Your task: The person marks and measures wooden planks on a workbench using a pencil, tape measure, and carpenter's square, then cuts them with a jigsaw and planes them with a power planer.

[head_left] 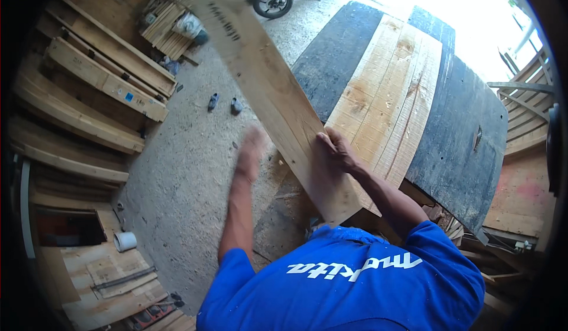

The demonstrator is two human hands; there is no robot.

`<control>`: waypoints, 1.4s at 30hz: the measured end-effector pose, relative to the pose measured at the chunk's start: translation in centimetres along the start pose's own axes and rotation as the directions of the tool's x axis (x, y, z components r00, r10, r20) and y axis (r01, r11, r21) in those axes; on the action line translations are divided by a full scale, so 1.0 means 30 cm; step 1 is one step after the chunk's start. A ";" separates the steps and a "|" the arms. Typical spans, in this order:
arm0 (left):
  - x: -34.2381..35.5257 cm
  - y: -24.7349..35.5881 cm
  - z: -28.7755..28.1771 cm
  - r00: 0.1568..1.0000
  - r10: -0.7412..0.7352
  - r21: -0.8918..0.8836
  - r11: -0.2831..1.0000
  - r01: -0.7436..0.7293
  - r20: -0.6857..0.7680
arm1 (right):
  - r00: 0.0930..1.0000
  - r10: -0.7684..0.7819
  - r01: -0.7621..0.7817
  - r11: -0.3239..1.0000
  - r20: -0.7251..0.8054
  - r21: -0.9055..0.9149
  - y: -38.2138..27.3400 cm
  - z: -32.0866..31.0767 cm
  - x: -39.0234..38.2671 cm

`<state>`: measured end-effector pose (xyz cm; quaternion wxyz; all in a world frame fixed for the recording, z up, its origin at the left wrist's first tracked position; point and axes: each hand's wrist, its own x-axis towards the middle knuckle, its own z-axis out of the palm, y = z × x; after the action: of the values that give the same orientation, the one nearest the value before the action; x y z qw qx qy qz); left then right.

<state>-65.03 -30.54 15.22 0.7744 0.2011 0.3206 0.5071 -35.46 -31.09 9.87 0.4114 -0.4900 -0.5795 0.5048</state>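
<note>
A long pale wooden plank (284,109) slants from the upper left down to my waist, with dark printed marks near its far end. My right hand (336,149) grips its right edge near the close end, thumb and fingers about the edge. To the left of the plank, my left hand (252,147) is raised over the floor, smeared by motion. It seems apart from the plank, and its fingers cannot be made out. Right of the plank, several rough boards (384,88) lie side by side on a dark worktop (458,147).
Stacked timber beams (100,76) line the left wall. A bundle of short slats (168,29) stands farther back, near a pair of shoes (236,106) on the dusty floor (171,201). A white cup-like container (125,241) sits lower left. A motorbike wheel (273,2) shows at the back.
</note>
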 end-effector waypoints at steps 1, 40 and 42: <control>-0.052 -0.132 0.010 0.981 -0.039 0.696 0.700 0.164 -0.192 | 0.994 0.005 -0.003 1.000 -0.107 0.017 0.037 0.029 0.042; 0.638 -0.395 -0.321 0.979 0.204 0.994 -0.105 0.000 0.022 | 0.689 0.132 -0.582 0.686 -0.713 -0.436 0.263 -0.674 -0.977; 0.628 -0.396 -0.315 0.990 0.140 0.992 -0.115 0.047 -0.030 | 0.620 0.217 -0.655 0.671 -0.754 -0.346 0.240 -0.696 -1.087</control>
<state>-58.57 -18.25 -4.61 0.3248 0.6904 0.6319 0.1363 -8.16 -59.29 6.50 0.2671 -0.8690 -0.3760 0.1792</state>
